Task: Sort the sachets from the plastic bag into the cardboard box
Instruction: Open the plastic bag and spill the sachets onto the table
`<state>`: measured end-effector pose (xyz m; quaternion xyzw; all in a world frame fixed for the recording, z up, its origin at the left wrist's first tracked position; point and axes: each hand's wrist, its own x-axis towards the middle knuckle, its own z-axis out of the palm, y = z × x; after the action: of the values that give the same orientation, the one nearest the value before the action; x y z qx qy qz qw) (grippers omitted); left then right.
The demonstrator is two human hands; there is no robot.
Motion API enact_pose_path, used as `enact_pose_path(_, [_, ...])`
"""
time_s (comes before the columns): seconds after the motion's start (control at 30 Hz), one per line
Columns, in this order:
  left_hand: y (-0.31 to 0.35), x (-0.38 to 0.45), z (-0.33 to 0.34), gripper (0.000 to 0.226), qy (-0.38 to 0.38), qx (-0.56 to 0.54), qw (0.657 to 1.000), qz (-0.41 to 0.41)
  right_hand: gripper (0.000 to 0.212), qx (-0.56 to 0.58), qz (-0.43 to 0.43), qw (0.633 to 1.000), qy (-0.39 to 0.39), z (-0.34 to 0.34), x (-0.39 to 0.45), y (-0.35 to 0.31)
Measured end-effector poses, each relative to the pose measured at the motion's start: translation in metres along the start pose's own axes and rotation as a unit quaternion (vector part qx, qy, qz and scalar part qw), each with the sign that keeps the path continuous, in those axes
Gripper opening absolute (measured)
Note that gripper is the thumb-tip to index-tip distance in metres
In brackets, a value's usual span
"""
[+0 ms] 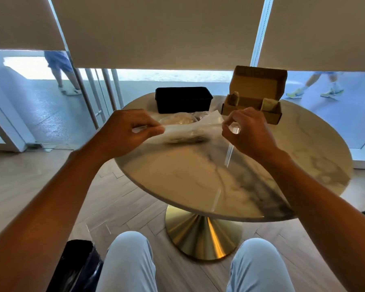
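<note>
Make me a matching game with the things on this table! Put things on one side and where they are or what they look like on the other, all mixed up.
Things:
1. plastic bag
2. cardboard box
3. black tub
4. table foot

Clues:
A. shiny gold
B. lid open, far right
C. pinched between both hands
D. far side of the table, left of the box

Pairs: 1-C, 2-B, 3-D, 4-A

Both arms extended forward. Left hand point(124, 131) fingers curled, pinching the plastic bag point(183, 131); right hand point(247, 133) pinching its other end.
</note>
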<state>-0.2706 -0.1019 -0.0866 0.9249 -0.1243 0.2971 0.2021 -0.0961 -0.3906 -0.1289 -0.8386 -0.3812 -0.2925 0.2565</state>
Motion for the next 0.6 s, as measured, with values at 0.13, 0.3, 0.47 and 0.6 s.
enact_pose_path(0.13, [0.004, -0.003, 0.010, 0.015, -0.095, -0.032, 0.994, -0.052, 0.012, -0.019, 0.011, 1.000, 0.004, 0.000, -0.006, 0.001])
enact_pose_path(0.3, [0.015, 0.013, 0.023, 0.025, -0.281, 0.005, 0.953, -0.108, 0.012, -0.008, 0.002, 0.999, 0.038, 0.001, -0.006, -0.004])
enact_pose_path(0.47, [0.029, 0.039, 0.053, 0.031, -0.165, -0.010, 0.983, -0.082, 0.013, 0.004, 0.012, 0.996, 0.083, 0.005, -0.002, -0.013])
enact_pose_path(0.6, [0.031, 0.051, 0.063, 0.015, -0.097, -0.080, 0.985, -0.122, 0.016, 0.016, 0.030, 0.994, 0.105, 0.011, -0.006, -0.017])
